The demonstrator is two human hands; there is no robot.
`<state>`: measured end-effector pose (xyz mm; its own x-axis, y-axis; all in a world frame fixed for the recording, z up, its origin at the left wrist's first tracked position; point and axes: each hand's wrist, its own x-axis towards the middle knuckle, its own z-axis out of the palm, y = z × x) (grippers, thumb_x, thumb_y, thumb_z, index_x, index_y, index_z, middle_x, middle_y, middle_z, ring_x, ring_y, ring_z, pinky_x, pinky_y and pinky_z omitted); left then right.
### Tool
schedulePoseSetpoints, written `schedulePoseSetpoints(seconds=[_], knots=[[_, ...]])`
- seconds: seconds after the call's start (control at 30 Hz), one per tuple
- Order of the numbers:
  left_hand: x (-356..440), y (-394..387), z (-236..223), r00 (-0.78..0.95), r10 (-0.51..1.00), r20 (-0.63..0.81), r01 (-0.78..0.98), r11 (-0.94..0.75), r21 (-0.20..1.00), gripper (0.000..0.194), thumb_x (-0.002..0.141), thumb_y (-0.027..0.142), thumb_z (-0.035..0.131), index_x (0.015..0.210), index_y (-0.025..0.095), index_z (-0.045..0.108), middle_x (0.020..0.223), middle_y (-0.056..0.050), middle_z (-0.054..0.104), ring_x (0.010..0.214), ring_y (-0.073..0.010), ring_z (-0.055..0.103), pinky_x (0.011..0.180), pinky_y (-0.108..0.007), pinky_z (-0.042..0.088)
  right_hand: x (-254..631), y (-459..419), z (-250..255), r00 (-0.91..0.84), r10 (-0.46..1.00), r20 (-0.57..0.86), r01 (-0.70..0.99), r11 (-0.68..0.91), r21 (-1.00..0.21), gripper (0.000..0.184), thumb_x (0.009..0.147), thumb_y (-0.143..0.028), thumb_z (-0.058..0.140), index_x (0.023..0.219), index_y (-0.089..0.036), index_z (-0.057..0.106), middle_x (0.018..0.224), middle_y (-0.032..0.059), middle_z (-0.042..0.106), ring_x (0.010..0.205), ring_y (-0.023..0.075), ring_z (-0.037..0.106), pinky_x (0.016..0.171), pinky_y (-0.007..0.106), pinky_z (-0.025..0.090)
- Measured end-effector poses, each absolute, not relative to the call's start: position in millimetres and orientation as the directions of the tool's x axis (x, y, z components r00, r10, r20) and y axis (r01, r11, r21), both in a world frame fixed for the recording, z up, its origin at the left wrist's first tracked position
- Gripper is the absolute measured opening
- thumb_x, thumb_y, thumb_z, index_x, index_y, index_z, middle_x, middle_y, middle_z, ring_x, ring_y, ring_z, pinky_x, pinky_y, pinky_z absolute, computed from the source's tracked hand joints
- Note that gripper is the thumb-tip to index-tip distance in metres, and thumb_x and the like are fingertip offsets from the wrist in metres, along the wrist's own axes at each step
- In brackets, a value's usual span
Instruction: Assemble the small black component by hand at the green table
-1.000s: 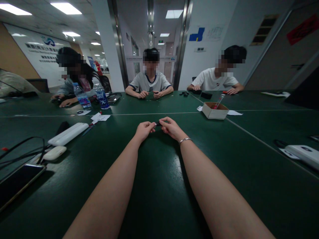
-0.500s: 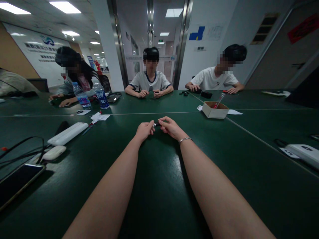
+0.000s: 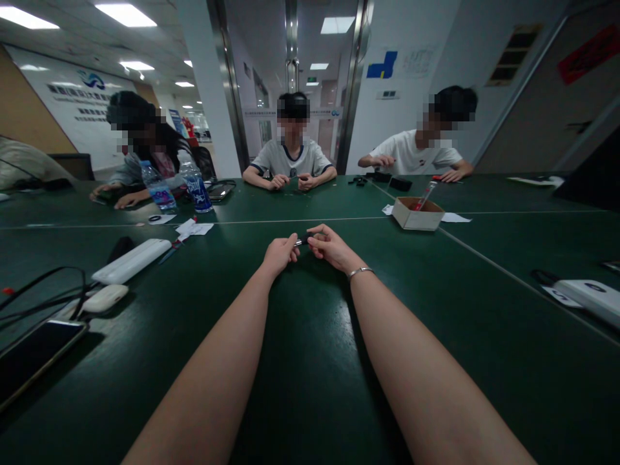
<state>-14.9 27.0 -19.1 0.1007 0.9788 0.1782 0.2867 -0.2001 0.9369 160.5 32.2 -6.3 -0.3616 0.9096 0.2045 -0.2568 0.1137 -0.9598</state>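
Note:
Out at arm's length over the green table (image 3: 310, 336), both my hands meet at a small black item with a silver metal end (image 3: 301, 242). My left hand (image 3: 282, 255) pinches the silver end between thumb and fingers. On the black end, my right hand (image 3: 329, 248) is closed with thumb and index finger. A metal bracelet (image 3: 361, 271) circles my right wrist. Fingers cover much of the item, so its exact kind cannot be made out.
An open cardboard box (image 3: 417, 216) holds a clear-and-red stick. To the left are a phone (image 3: 41, 345), a white case (image 3: 105, 298), a white power bank (image 3: 132, 260) and bottles (image 3: 195, 184). Several people sit across the table; a white device (image 3: 593, 297) lies right.
My hands stay nearly in place; slightly more of the black part shows between them. The person at the far right has lifted a hand from the dark objects.

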Motion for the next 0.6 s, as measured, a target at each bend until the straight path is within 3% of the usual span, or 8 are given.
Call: schedulePoseSetpoints(seconds=[0.37, 0.6], knots=[[-9.6, 23.3, -11.5, 0.138, 0.975, 0.174, 0.193, -0.199, 0.961, 0.042, 0.08, 0.054, 0.058, 0.066, 0.016, 0.06, 0.057, -0.003, 0.058, 0.053, -0.0123, 0.05, 0.057, -0.025, 0.038, 161.5, 33.7, -6.4, -0.319, 0.939, 0.129, -0.265, 0.043, -0.963, 0.046, 0.06, -0.034, 0.086, 0.091, -0.018, 0.055, 0.056, -0.0062, 0.052, 0.042, 0.0071, 0.045, 0.039, 0.015, 0.033], [-10.5, 24.0, -16.2, 0.156, 0.933, 0.325, 0.059, -0.337, 0.939, 0.028, 0.062, 0.027, 0.075, 0.076, 0.017, 0.053, 0.075, 0.0, 0.061, 0.072, -0.0134, 0.057, 0.072, -0.027, 0.044, 159.8, 33.6, -5.0, -0.264, 0.963, 0.055, -0.219, -0.004, -0.976, 0.039, 0.067, -0.037, 0.084, 0.081, -0.018, 0.053, 0.049, -0.0063, 0.051, 0.035, 0.0057, 0.041, 0.035, 0.014, 0.028]])
